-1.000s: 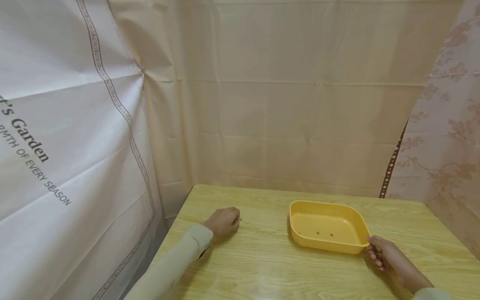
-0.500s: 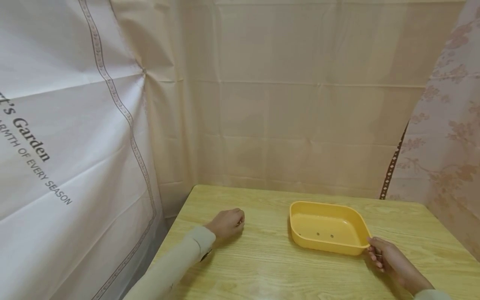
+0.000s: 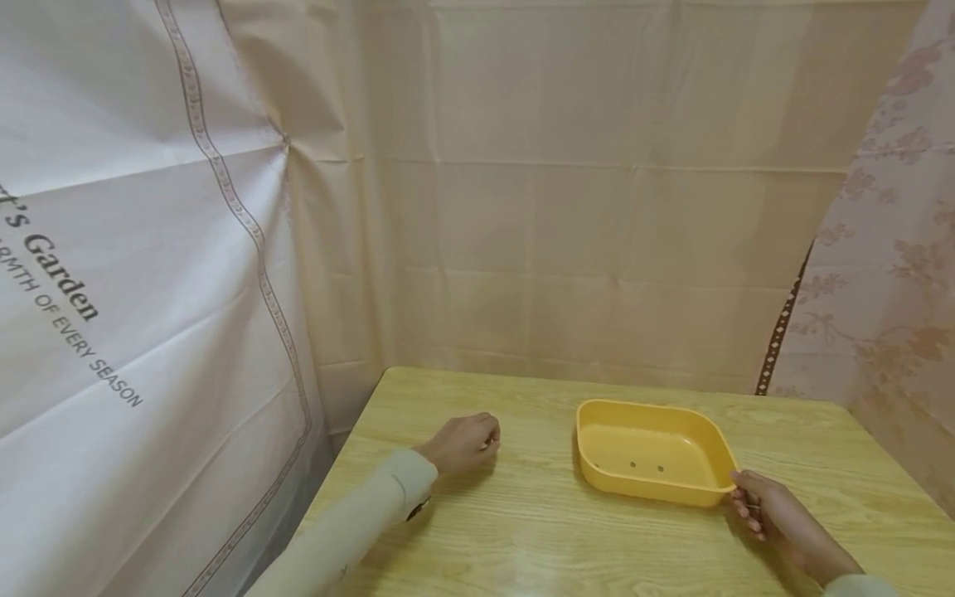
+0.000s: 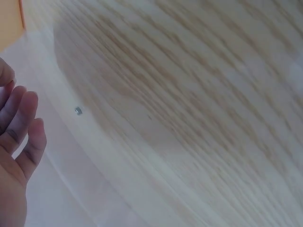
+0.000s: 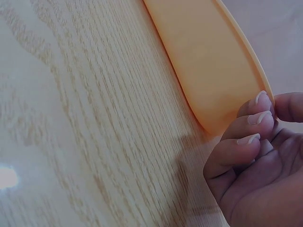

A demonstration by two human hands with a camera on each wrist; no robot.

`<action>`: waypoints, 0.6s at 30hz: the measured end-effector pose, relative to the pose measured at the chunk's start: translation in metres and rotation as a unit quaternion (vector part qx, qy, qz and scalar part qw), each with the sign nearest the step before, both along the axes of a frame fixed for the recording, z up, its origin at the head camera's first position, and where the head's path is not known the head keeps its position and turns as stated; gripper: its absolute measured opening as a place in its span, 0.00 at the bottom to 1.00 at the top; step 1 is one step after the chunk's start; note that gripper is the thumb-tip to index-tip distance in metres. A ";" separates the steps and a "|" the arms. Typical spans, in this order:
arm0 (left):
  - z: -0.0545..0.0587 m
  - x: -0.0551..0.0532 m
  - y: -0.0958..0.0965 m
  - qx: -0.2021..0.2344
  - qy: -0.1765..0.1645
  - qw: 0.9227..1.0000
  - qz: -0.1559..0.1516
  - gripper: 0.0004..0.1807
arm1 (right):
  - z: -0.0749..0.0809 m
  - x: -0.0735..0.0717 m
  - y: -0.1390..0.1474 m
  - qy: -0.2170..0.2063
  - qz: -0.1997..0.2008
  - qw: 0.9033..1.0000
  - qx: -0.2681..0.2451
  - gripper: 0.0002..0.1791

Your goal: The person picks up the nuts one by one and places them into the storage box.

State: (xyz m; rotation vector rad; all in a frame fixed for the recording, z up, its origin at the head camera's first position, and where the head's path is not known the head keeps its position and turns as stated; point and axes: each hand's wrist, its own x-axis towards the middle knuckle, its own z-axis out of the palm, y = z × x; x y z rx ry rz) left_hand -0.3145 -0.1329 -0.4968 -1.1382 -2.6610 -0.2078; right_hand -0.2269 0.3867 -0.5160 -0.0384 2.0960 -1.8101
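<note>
My left hand hovers over the left part of the table, its fingers bent. In the left wrist view the thumb and index fingertips meet; I cannot tell whether something small is between them. On the table beside that hand lies a small metal piece like a nut, hidden in the head view. My right hand grips the near right corner of a yellow rectangular tray, thumb on the rim, fingers curled under it. Inside the tray lie small metal nuts.
The wood-grain table reaches back to a beige cloth. A white printed cloth hangs at the left, and a floral one at the right.
My left hand has moved a little to the right, over where a small metal piece showed beside its fingertips. The right hand and the tray have stayed in place.
</note>
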 end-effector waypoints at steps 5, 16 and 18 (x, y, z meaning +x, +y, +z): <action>0.001 0.000 0.006 0.005 -0.008 1.000 -0.013 0.04 | 0.000 0.000 0.000 0.002 -0.004 1.000 0.002 0.20; 0.004 0.000 0.016 0.018 0.019 0.999 -0.037 0.03 | 0.001 0.001 0.000 -0.001 0.003 1.000 0.002 0.20; 0.005 0.000 0.019 0.022 0.019 0.999 -0.038 0.03 | 0.001 0.001 0.000 0.001 0.005 1.000 0.001 0.20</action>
